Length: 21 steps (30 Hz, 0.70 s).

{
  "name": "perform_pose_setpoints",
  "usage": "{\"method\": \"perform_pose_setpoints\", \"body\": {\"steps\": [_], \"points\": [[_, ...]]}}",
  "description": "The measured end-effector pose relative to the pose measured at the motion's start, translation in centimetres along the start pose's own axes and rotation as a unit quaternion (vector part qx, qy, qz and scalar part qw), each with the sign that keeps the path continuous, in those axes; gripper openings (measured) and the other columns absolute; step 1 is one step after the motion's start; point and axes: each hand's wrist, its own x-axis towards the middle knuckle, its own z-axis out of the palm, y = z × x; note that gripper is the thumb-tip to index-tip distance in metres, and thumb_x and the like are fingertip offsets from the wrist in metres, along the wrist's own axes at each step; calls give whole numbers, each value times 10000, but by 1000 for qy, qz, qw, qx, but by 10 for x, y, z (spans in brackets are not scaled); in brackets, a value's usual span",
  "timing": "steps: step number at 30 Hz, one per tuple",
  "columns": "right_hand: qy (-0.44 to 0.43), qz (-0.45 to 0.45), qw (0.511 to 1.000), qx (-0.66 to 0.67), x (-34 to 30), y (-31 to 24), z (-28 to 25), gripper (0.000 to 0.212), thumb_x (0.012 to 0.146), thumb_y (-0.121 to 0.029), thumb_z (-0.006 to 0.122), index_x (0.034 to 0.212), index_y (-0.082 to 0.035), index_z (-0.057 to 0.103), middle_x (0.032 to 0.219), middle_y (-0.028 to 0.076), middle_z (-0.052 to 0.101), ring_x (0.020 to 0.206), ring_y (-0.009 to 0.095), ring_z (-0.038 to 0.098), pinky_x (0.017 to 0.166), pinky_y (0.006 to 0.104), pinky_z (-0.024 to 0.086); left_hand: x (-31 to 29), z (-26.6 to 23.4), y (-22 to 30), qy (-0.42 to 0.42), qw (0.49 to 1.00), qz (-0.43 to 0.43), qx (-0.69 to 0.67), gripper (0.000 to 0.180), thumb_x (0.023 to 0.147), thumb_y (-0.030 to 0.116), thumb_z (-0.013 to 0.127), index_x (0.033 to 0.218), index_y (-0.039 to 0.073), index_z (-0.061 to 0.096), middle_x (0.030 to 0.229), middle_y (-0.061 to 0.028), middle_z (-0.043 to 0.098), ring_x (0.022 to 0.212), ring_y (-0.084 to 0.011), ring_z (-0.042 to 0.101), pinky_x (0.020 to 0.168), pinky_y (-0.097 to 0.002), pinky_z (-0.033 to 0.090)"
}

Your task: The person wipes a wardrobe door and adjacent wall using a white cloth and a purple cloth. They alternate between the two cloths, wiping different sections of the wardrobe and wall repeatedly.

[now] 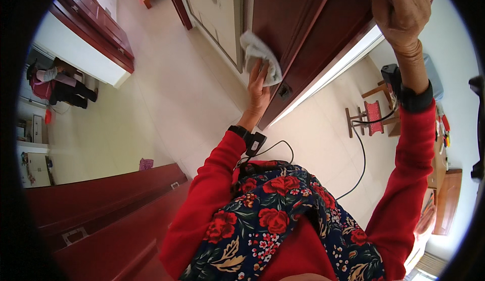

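Note:
My left hand (259, 91) has its fingers closed on a pale grey cloth (267, 53), which it presses against dark red woodwork. That woodwork is a door frame (310, 43) with a small metal plate (284, 90) set in it near the cloth. High at the right, my right hand (404, 15) is curled over the frame's upper part; its fingertips are cut off by the picture's edge. Both sleeves are red, with a black band and a small black device on each wrist.
A dark red door (116, 220) stands at the lower left. Left of the cloth is a framed picture panel (214, 18). A small red-seated stool (374, 118) and a hanging black cable (362, 167) are at the right. Far left, another person (60, 84) bends over.

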Motion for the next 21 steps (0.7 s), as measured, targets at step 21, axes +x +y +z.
{"method": "perform_pose_setpoints", "body": {"steps": [21], "points": [[-564,259,774,124,-19,-112,-158,338,716,-34,656,1046,-100,628,1135,77,642,1054,248,627,947,426,482,-67,-78,-42,-303,806,-452,-232,376,882,174,629,1207,-10,581,1055,-50,651,951,-168,618,840,-340,490]]}}
